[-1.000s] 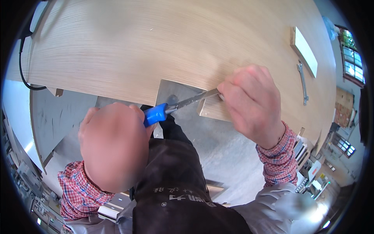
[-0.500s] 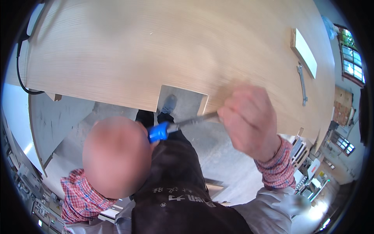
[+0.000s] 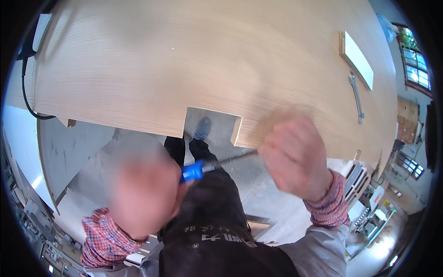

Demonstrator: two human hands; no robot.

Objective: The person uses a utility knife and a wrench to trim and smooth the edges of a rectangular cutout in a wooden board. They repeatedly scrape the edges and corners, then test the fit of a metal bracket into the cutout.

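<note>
A file (image 3: 193, 171) with a blue handle and a narrow dark blade spans the space between my hands, in front of the board's near edge. My left hand (image 3: 145, 196), partly blurred, is closed around the handle. The fingers of my right hand (image 3: 295, 159) are closed on the far end of the blade and hide its tip. Behind the file lies a large pale wood board (image 3: 152, 78), with a rectangular notch in its near edge. My right hand is just right of that notch, over the board's edge.
At the far right of the board lie a small plywood block (image 3: 357, 60) and a metal wrench (image 3: 356, 98). A black cable (image 3: 26, 94) hangs at the left edge. A white-faced panel (image 3: 23, 152) stands lower left. Machinery (image 3: 374, 221) and stacked pieces are at the right.
My left hand and the handle have shifted slightly right and down in the picture; the blade appears a little lower. Both hands keep hold of the file. The whole view has shifted slightly.
</note>
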